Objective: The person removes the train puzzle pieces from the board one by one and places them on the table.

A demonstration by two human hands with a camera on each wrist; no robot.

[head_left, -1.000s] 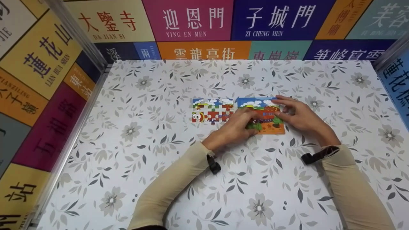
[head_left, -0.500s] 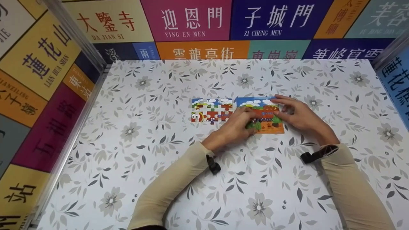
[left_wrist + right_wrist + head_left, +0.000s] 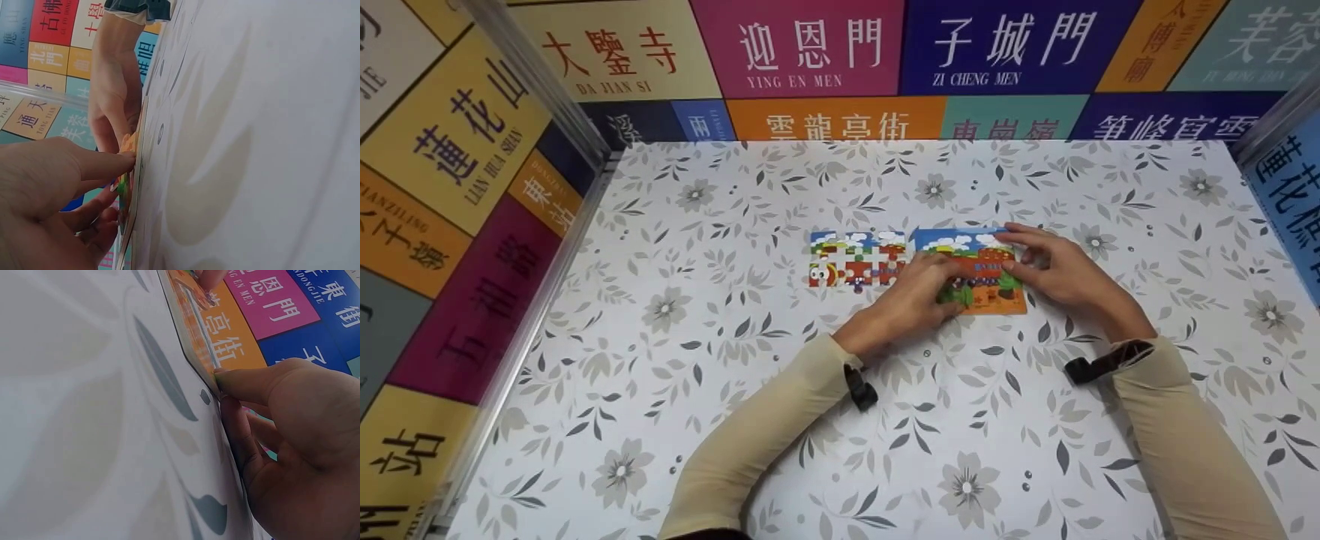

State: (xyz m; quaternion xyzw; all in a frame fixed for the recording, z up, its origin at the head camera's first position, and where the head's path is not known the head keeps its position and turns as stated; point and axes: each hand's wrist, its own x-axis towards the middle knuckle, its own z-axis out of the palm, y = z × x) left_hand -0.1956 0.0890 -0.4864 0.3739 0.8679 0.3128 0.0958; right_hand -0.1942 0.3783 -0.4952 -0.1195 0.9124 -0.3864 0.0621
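Observation:
A jigsaw puzzle board (image 3: pixel 994 301) with a bright cartoon picture lies flat on the table. My left hand (image 3: pixel 911 296) is over its left part and pinches a puzzle piece (image 3: pixel 125 188) between thumb and fingers. In the left wrist view this piece stands tilted at the board's face, largely hidden by the fingers. On the opposite side, my right hand (image 3: pixel 1061 270) holds the board at its right edge, thumb and curled fingers meeting at the rim in the right wrist view. Several puzzle pieces (image 3: pixel 859 271) lie in two rows just left of the board, partly behind my left hand.
The table (image 3: pixel 697 420) wears a white covering with grey leaves and flowers. Colourful panels (image 3: pixel 810 45) with large characters rise behind its far edge, and similar panels (image 3: pixel 457 150) stand along the left side. Black wrist straps (image 3: pixel 861 386) sit at both sleeve cuffs.

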